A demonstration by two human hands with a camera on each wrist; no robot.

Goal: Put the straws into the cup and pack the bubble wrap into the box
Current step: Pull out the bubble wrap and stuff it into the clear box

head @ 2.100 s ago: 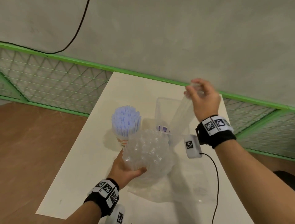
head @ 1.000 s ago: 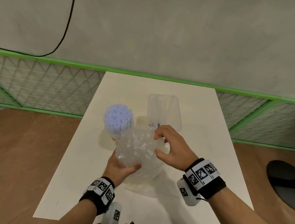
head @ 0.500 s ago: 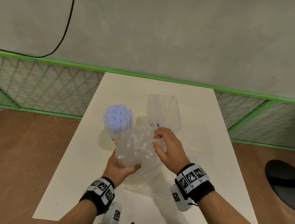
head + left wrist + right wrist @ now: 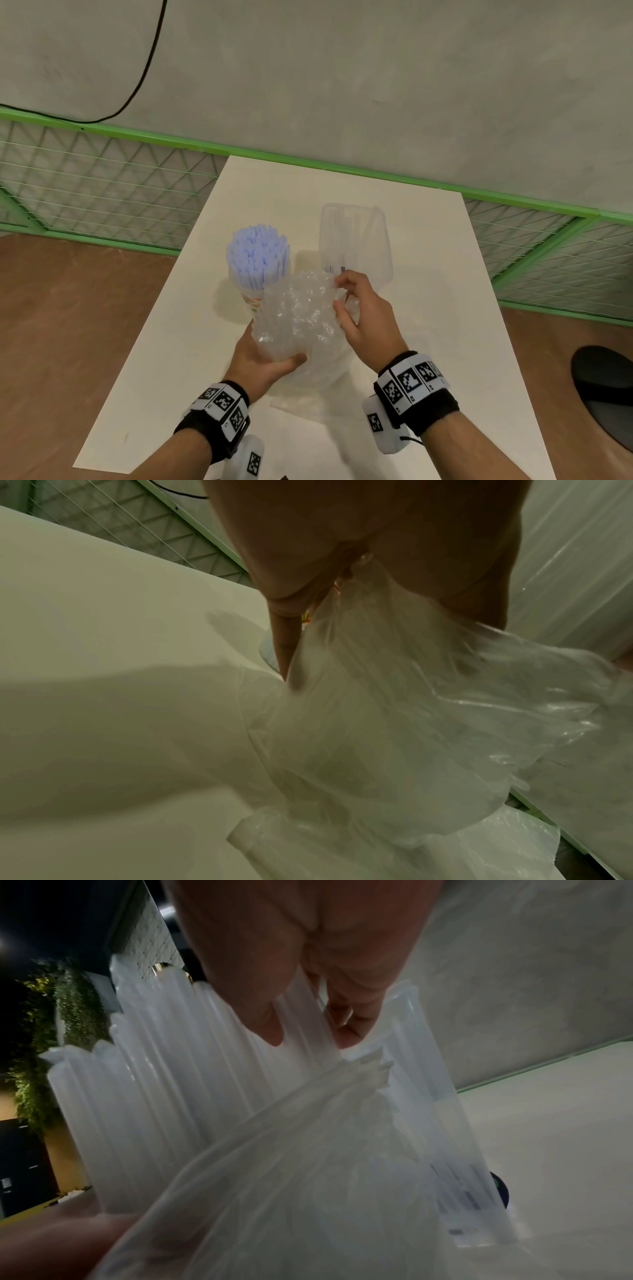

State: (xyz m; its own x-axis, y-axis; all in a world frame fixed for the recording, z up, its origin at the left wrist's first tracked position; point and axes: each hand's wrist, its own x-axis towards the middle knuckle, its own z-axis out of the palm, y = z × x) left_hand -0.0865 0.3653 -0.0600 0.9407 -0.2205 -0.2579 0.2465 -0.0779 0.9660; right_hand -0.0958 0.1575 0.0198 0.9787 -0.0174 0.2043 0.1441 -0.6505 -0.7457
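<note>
A crumpled wad of clear bubble wrap (image 4: 298, 315) is held above the white table (image 4: 191, 325). My left hand (image 4: 263, 359) grips its lower end, thumb curled over the front. My right hand (image 4: 359, 315) pinches its upper right edge with curled fingers. Pale blue straws (image 4: 257, 255) stand bunched in a paper cup (image 4: 252, 300) just behind and to the left. A clear plastic box (image 4: 356, 240) stands behind my right hand. In the left wrist view the bubble wrap (image 4: 411, 710) hangs from my palm. The right wrist view shows the straws (image 4: 154, 1083) and the box (image 4: 445, 1096) beyond my fingertips.
A flat clear plastic sheet (image 4: 308, 404) lies on the table under the wad. A green mesh fence (image 4: 102, 192) runs behind the table along a grey wall. A dark round object (image 4: 603, 387) sits on the brown floor at right.
My right hand came down from holding a strip of wrap high in the air and took hold of the wad's right side, then shifted slightly along its edge. My left hand stayed put.
</note>
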